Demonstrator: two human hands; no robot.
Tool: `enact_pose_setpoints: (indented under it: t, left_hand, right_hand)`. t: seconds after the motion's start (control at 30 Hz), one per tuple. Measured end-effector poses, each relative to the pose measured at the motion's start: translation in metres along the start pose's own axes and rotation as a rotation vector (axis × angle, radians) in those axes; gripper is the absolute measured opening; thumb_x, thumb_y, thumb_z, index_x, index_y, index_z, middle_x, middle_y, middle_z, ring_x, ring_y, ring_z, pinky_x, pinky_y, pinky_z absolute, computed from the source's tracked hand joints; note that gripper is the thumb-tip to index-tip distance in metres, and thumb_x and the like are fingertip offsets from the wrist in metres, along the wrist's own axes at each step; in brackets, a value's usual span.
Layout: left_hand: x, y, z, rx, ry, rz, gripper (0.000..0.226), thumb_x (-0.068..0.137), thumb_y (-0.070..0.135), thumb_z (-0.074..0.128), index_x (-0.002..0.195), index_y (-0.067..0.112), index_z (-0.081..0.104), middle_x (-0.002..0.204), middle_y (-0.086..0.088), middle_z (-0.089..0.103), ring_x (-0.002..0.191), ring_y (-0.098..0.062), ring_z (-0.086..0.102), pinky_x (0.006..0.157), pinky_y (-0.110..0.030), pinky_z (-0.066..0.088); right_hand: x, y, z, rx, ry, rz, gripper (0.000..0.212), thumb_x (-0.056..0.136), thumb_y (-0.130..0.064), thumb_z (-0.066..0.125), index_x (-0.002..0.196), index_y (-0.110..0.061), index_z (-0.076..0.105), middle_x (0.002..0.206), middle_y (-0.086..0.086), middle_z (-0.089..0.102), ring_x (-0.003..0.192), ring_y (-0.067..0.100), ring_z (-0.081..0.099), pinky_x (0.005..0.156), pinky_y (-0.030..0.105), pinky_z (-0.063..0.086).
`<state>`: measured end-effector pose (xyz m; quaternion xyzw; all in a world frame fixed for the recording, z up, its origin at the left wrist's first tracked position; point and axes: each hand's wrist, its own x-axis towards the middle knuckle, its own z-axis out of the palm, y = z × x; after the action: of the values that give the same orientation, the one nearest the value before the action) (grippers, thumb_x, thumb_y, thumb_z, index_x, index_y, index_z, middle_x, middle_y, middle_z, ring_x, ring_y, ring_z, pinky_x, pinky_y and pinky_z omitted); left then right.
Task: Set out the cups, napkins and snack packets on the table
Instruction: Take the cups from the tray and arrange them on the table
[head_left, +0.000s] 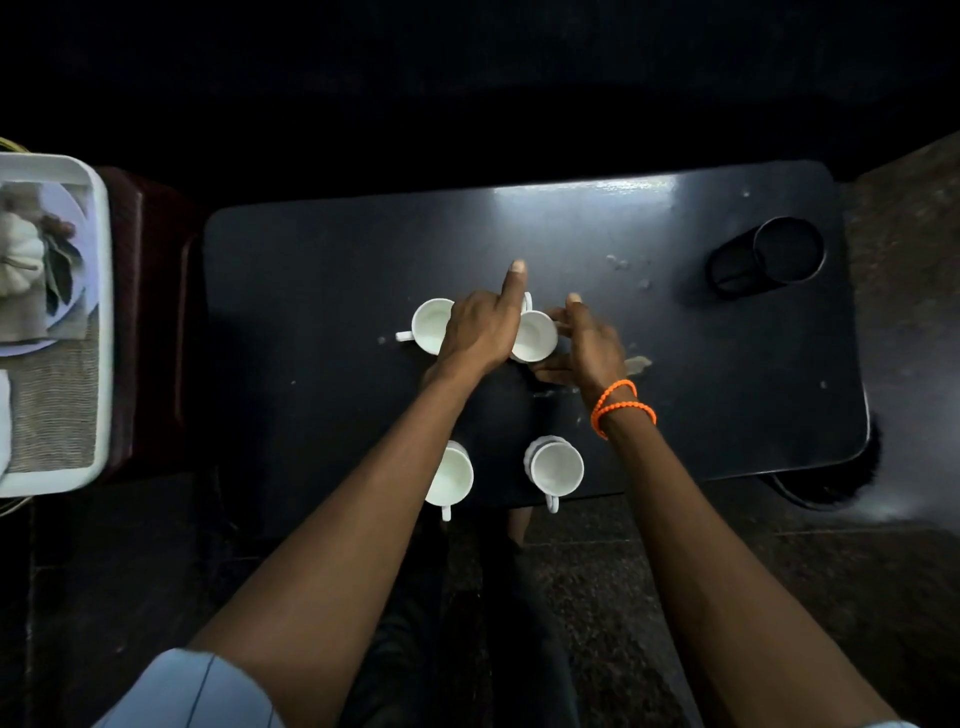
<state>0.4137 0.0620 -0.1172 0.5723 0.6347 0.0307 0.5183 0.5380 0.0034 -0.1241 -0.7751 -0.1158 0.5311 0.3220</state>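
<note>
Four white cups stand on the black table (727, 364). Two are near the front edge: the near left cup (452, 475), partly behind my left forearm, and the near right cup (556, 467). Further back are the far left cup (428, 325) and the far right cup (535, 335). My right hand (587, 348) wraps around the right side of the far right cup, thumb below it and fingers above. My left hand (483, 332) lies over the gap between the two far cups with its index finger stretched out. Its other fingers are hidden.
At the left, a white tray (101, 312) on a dark red stand holds a folded napkin (26, 306), a plate and a woven mat. A black mesh pot (769, 257) stands at the table's far right. Pale smears mark the tabletop right of my hands.
</note>
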Motion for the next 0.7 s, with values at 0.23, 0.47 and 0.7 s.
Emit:
enact_pose_setpoints:
  t: [0.23,0.47,0.7]
  left_hand:
    - [-0.011,-0.005,0.002,-0.152,0.163,0.056,0.077,0.104,0.064,0.026,0.075,0.006,0.068,0.082,-0.014,0.073,0.092,-0.038,0.065,0.086,-0.044,0.049]
    - [-0.048,-0.044,-0.013,-0.347,0.623,-0.163,0.066,0.106,0.054,0.033,0.105,0.004,0.076,0.111,-0.017,0.076,0.109,-0.036,0.067,0.095,-0.044,0.048]
    - [-0.049,-0.070,-0.025,-0.620,0.269,-0.521,0.077,0.102,0.067,0.028,0.144,0.008,0.055,0.142,-0.016,0.059,0.124,-0.037,0.061,0.093,-0.043,0.057]
  right_hand:
    - [-0.006,0.004,-0.001,-0.132,0.119,-0.099,0.050,0.102,-0.051,0.043,0.099,-0.012,0.074,0.099,0.015,0.077,0.081,0.036,0.074,0.076,0.047,0.062]
    - [-0.024,-0.013,0.030,-0.343,0.316,-0.742,0.021,0.101,-0.021,0.055,0.100,-0.010,0.072,0.098,0.010,0.070,0.088,0.010,0.053,0.081,0.010,0.039]
    - [-0.034,-0.011,0.085,-0.536,-0.176,-0.590,0.042,0.104,-0.022,0.049,0.143,-0.013,0.057,0.148,0.008,0.057,0.138,0.023,0.051,0.117,0.032,0.037]
